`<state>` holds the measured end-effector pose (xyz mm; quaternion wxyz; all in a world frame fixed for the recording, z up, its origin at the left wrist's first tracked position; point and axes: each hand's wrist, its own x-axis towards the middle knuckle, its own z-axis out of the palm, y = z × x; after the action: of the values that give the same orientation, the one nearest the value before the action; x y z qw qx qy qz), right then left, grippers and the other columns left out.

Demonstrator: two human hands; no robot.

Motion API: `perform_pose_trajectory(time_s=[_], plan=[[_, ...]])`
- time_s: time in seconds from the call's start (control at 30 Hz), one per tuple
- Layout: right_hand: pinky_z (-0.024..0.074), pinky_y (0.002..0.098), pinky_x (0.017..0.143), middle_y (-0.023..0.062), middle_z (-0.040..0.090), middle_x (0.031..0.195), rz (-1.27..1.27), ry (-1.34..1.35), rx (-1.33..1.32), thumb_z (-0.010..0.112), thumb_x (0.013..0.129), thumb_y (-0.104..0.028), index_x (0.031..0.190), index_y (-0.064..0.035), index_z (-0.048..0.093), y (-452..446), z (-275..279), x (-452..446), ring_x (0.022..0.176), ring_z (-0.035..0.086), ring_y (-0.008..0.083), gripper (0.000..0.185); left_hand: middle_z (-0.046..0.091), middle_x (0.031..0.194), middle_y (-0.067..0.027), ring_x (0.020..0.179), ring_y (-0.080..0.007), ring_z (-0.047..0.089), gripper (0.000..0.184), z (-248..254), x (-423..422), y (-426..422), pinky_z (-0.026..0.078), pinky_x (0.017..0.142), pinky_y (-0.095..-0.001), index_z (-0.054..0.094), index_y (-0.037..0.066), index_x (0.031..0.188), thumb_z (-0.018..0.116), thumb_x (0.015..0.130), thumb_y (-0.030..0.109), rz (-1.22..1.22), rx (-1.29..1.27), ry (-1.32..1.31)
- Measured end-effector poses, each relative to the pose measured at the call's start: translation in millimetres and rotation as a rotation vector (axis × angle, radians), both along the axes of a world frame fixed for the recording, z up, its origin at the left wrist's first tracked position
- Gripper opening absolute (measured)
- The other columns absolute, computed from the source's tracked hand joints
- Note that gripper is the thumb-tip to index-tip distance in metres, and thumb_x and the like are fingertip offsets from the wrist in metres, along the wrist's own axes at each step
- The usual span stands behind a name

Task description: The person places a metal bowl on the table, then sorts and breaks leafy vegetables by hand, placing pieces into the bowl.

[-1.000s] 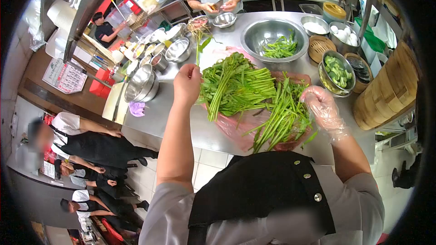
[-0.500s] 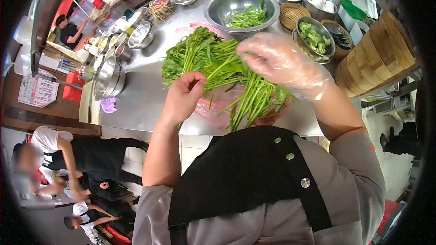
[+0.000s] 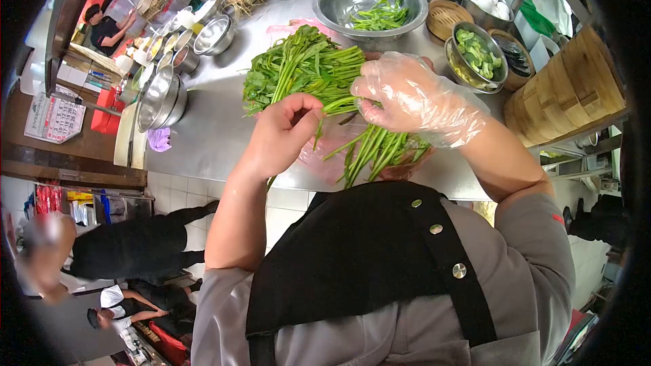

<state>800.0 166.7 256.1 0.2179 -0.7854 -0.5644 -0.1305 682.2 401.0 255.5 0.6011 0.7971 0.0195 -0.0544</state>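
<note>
"Just this side of the leafy heap, what's there?"

"A green stem, running sideways between the bare left hand, pinching it, and the gloved right hand, apparently gripping it too."

"And the heap itself?"

"On the table, just beyond the hands, leaves nearer the left, stalks pointing right."

From my feed, nothing reads clearly: the calendar-like sheet at the left of the frame carries rows of small numbers under a heading, all too blurred for me to make out with certainty. I also see small red marks on the grey sleeve at the right, too small to read.
</note>
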Motion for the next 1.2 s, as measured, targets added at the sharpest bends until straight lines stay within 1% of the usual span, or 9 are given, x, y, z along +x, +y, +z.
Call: perform_pose_trajectory(time_s=[0.17, 0.37, 0.5, 0.57, 0.83, 0.97, 1.1, 1.13, 1.2], plan=[[0.0501, 0.0497, 0.069, 0.0152, 0.064, 0.078, -0.012, 0.080, 0.111, 0.064, 0.082, -0.020, 0.077, -0.0064, 0.065, -8, -11, 2, 0.077, 0.064, 0.0391, 0.014, 0.060, 0.084, 0.0032, 0.074, -0.0046, 0.051, 0.013, 0, -2, -10, 0.044, 0.064, -0.0232, 0.064, 0.001, 0.103, 0.059, 0.099, 0.012, -0.041, 0.124, 0.038], [0.0482, 0.0458, 0.070, 0.0163, 0.059, 0.074, -0.123, 0.609, 0.361, 0.063, 0.082, -0.009, 0.078, -0.0023, 0.062, -11, -27, -2, 0.074, 0.061, 0.0392, 0.008, 0.061, 0.077, -0.0042, 0.069, -0.0110, 0.054, 0.011, -21, -13, -18, 0.046, 0.063, -0.0286, 0.064, 0.000, 0.096, 0.062, 0.095, 0.010, -0.082, 0.333, -0.049], [0.0489, 0.0498, 0.073, 0.0168, 0.059, 0.075, 0.174, 0.339, 0.393, 0.061, 0.085, -0.010, 0.084, -0.0024, 0.061, 8, -36, -12, 0.076, 0.060, 0.0408, 0.007, 0.061, 0.072, -0.0096, 0.065, -0.0157, 0.056, 0.010, -37, -15, -36, 0.047, 0.061, -0.0332, 0.064, -0.001, 0.092, 0.064, 0.092, 0.010, -0.114, 0.299, -0.139], [0.0481, 0.0538, 0.073, 0.0191, 0.064, 0.081, 0.077, 0.390, 0.013, 0.061, 0.090, -0.021, 0.085, -0.0037, 0.059, 7, -32, -23, 0.082, 0.063, 0.0441, 0.018, 0.061, 0.073, -0.0067, 0.066, -0.0131, 0.054, 0.011, -31, -12, -39, 0.046, 0.061, -0.0311, 0.065, -0.001, 0.094, 0.064, 0.093, 0.010, -0.075, 0.283, -0.081], [0.0495, 0.0566, 0.075, 0.0201, 0.067, 0.084, 0.048, 0.379, -0.216, 0.061, 0.090, -0.026, 0.091, -0.0051, 0.066, 8, -32, -31, 0.084, 0.066, 0.0434, 0.021, 0.060, 0.074, -0.0045, 0.066, -0.0111, 0.054, 0.013, -38, -12, -38, 0.045, 0.062, -0.0287, 0.066, 0.000, 0.097, 0.063, 0.096, 0.013, -0.014, 0.359, -0.105], [0.0496, 0.0498, 0.069, 0.0198, 0.066, 0.082, 0.036, 0.547, 0.110, 0.065, 0.088, -0.022, 0.087, -0.0034, 0.066, 8, -45, -28, 0.078, 0.063, 0.0434, 0.018, 0.060, 0.076, -0.0035, 0.067, -0.0110, 0.055, 0.009, -38, -5, -41, 0.045, 0.062, -0.0280, 0.064, 0.001, 0.098, 0.063, 0.097, 0.010, 0.008, 0.233, -0.127], [0.0473, 0.0349, 0.069, 0.0078, 0.061, 0.077, -0.046, 0.983, 0.411, 0.062, 0.091, -0.013, 0.088, -0.0023, 0.063, 11, -67, -28, 0.072, 0.057, 0.0193, 0.011, 0.060, 0.082, -0.0030, 0.070, -0.0096, 0.053, 0.005, -51, 8, -46, 0.045, 0.062, -0.0265, 0.062, 0.001, 0.098, 0.062, 0.098, 0.006, 0.050, 0.176, -0.321], [0.0453, 0.0288, 0.072, -0.0004, 0.058, 0.080, -0.053, 1.144, 0.405, 0.060, 0.093, -0.010, 0.088, -0.0030, 0.063, 10, -67, -28, 0.078, 0.051, 0.0092, 0.009, 0.060, 0.083, -0.0043, 0.071, -0.0116, 0.055, 0.005, -53, 11, -48, 0.046, 0.064, -0.0276, 0.062, 0.001, 0.098, 0.063, 0.097, 0.006, 0.049, 0.218, -0.365], [0.0447, 0.0272, 0.072, -0.0026, 0.057, 0.082, -0.151, 1.295, 0.545, 0.059, 0.094, -0.008, 0.087, -0.0036, 0.063, 12, -72, -28, 0.079, 0.051, 0.0083, 0.009, 0.061, 0.085, -0.0070, 0.074, -0.0156, 0.058, 0.005, -55, 16, -51, 0.047, 0.066, -0.0298, 0.062, 0.001, 0.097, 0.064, 0.096, 0.005, 0.043, 0.303, -0.453]])
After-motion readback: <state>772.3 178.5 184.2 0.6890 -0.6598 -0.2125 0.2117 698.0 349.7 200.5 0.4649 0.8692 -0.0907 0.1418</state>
